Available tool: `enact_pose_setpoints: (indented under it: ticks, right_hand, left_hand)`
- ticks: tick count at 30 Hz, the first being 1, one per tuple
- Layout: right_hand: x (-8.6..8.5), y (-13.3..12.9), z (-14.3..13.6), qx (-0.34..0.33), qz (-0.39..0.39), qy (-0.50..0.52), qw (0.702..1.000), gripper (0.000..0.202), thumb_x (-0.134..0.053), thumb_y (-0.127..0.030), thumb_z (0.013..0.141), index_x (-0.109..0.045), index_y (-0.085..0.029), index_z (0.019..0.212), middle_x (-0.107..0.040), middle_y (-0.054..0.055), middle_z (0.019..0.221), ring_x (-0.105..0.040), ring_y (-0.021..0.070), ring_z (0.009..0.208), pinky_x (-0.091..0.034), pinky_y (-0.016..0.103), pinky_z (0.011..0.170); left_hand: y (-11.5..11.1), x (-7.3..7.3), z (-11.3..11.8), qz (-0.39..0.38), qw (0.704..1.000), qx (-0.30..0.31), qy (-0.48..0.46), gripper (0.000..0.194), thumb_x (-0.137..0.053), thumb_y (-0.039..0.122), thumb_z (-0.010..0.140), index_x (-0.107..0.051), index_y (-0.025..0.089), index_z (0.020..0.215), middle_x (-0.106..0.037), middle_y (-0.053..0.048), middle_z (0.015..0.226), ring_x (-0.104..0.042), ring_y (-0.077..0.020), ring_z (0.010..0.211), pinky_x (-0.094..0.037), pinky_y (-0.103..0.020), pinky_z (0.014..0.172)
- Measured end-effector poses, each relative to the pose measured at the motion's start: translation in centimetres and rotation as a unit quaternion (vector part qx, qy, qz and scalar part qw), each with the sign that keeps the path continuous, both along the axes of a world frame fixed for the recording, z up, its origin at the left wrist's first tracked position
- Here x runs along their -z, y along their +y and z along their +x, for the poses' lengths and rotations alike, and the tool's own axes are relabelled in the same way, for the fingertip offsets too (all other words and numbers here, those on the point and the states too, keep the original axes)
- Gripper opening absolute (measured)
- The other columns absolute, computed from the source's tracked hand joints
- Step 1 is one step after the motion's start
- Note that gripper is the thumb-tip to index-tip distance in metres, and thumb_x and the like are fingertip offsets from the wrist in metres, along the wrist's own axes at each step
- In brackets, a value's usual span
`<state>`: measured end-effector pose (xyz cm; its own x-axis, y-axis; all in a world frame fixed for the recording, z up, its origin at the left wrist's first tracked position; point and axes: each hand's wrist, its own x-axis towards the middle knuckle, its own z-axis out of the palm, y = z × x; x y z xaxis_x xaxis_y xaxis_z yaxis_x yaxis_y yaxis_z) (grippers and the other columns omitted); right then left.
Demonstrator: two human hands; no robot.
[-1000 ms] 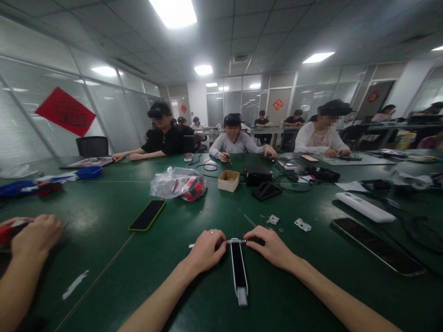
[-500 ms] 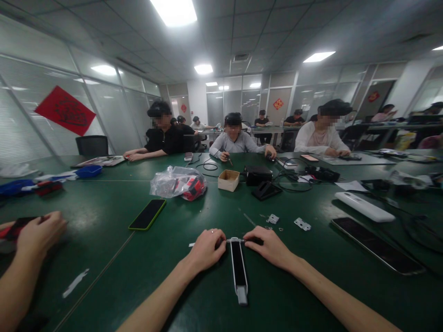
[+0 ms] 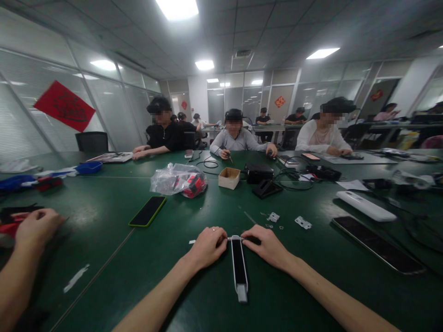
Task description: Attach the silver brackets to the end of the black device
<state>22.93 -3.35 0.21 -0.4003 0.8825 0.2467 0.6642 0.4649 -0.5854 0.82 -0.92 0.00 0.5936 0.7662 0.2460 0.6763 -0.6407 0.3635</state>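
A long, narrow piece with a white frame, black middle and grey end (image 3: 238,263) lies on the green table (image 3: 284,304) in front of me, its grey end toward me. At its far end a thin pale crosspiece (image 3: 230,238) runs sideways. My left hand (image 3: 209,246) pinches the crosspiece's left end, fingers curled and thumb pressed in. From the other side my right hand (image 3: 265,244) has thumb and fingertips closed at its right end; the fingers cover that tip. A small white scrap (image 3: 192,242) lies beside my left hand.
Beyond my right hand lie small metal plates (image 3: 303,222) and rings. Phones (image 3: 148,211) flank me, with a white case (image 3: 366,206) at the right. A plastic bag (image 3: 178,180) and small box (image 3: 229,178) stand ahead. A co-worker's hand (image 3: 39,228) is at the left.
My right fingertips have shifted slightly left, closer to the white-framed piece. My left hand stays nearly in place. The co-worker's hand at the left has moved a little.
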Motion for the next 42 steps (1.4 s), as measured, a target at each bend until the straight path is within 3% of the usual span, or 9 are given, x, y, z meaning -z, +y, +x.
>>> enact_pose_setpoints:
  ticks: [15,27,30,33,36,42]
  right_hand:
    - [0.4,0.0,0.0,-0.016,0.042,-0.013,0.999,0.015,-0.054,-0.024,0.085,-0.065,-0.020,0.095,-0.066,0.003,0.092,-0.057,0.0163,0.084,-0.047,0.032,0.076]
    - [0.7,0.3,0.9,-0.020,0.098,-0.042,0.994,0.021,-0.055,-0.030,0.085,-0.061,-0.021,0.102,-0.065,0.005,0.099,-0.057,0.0179,0.091,-0.047,0.034,0.081]
    - [0.9,1.2,3.1,0.037,0.141,-0.058,0.988,0.023,-0.051,-0.032,0.086,-0.061,-0.020,0.103,-0.064,0.007,0.101,-0.057,0.0204,0.095,-0.045,0.038,0.085]
    - [1.2,2.4,6.2,0.151,0.173,-0.074,0.971,0.024,-0.047,-0.030,0.086,-0.061,-0.017,0.100,-0.063,0.009,0.100,-0.056,0.0225,0.095,-0.044,0.039,0.083]
    - [1.8,3.4,8.8,0.225,0.162,-0.101,0.956,0.024,-0.047,-0.025,0.082,-0.062,-0.016,0.099,-0.061,0.010,0.099,-0.055,0.0230,0.094,-0.044,0.039,0.084]
    - [2.9,3.9,10.1,0.237,0.121,-0.078,0.961,0.022,-0.047,-0.026,0.083,-0.066,-0.018,0.088,-0.061,0.008,0.093,-0.055,0.0225,0.089,-0.045,0.040,0.080]
  left_hand:
    - [0.0,0.1,0.1,0.007,1.000,0.013,0.019,0.014,-0.050,0.030,0.088,-0.058,0.018,0.089,-0.055,0.001,0.071,-0.049,-0.0141,0.066,-0.034,-0.026,0.062]
    - [0.7,0.7,-0.3,0.008,1.000,0.022,0.013,0.018,-0.053,0.036,0.089,-0.060,0.020,0.093,-0.058,0.000,0.079,-0.054,-0.0148,0.072,-0.036,-0.025,0.065]
    - [0.6,0.5,-0.4,0.008,1.000,0.022,0.010,0.018,-0.053,0.037,0.089,-0.060,0.021,0.095,-0.058,0.000,0.080,-0.054,-0.0146,0.073,-0.036,-0.025,0.065]
    - [0.5,0.4,-0.4,0.004,1.000,0.018,0.014,0.018,-0.054,0.036,0.088,-0.060,0.021,0.097,-0.057,0.001,0.078,-0.054,-0.0144,0.073,-0.035,-0.025,0.064]
    - [0.5,0.3,-0.3,0.006,1.000,0.010,0.020,0.019,-0.058,0.035,0.086,-0.060,0.021,0.099,-0.058,0.001,0.079,-0.054,-0.0148,0.073,-0.035,-0.026,0.064]
    - [0.1,-0.1,-0.4,-0.001,1.000,-0.006,0.017,0.022,-0.058,0.034,0.084,-0.059,0.020,0.101,-0.059,-0.001,0.083,-0.055,-0.0164,0.074,-0.036,-0.027,0.066]
